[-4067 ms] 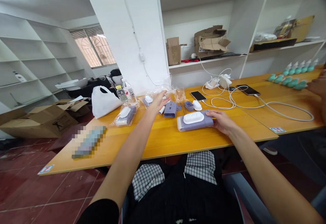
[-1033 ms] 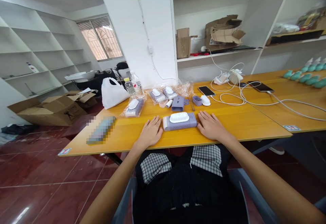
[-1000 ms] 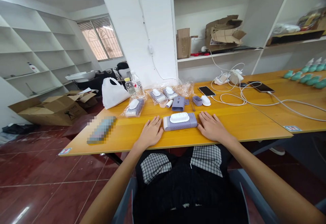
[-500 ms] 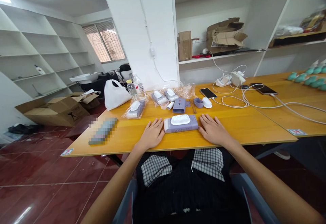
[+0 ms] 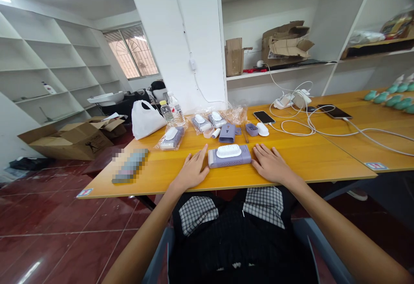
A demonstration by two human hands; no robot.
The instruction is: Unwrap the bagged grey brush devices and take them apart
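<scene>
A lilac box with a white brush on top (image 5: 229,155) lies near the front edge of the yellow wooden table (image 5: 310,157). My left hand (image 5: 192,170) rests flat and open on the table just left of the box, holding nothing. My right hand (image 5: 271,164) lies flat and open just right of the box, fingers spread, apart from it by a small gap. Behind the box are loose lilac parts (image 5: 227,132), a small lilac tray (image 5: 251,129) and a white cap (image 5: 263,129).
Bagged lilac kits (image 5: 170,138) and more bags (image 5: 208,121) lie at the back left, near a white plastic bag (image 5: 145,120) and water bottles (image 5: 171,109). Phones (image 5: 264,117) and white cables (image 5: 307,124) spread right. Teal bottles (image 5: 391,97) stand far right. Cardboard boxes (image 5: 69,137) sit on the floor.
Earlier my left hand reached to the back of the table and my right held the box; both hands have since come back beside the box. In the last second they barely moved.
</scene>
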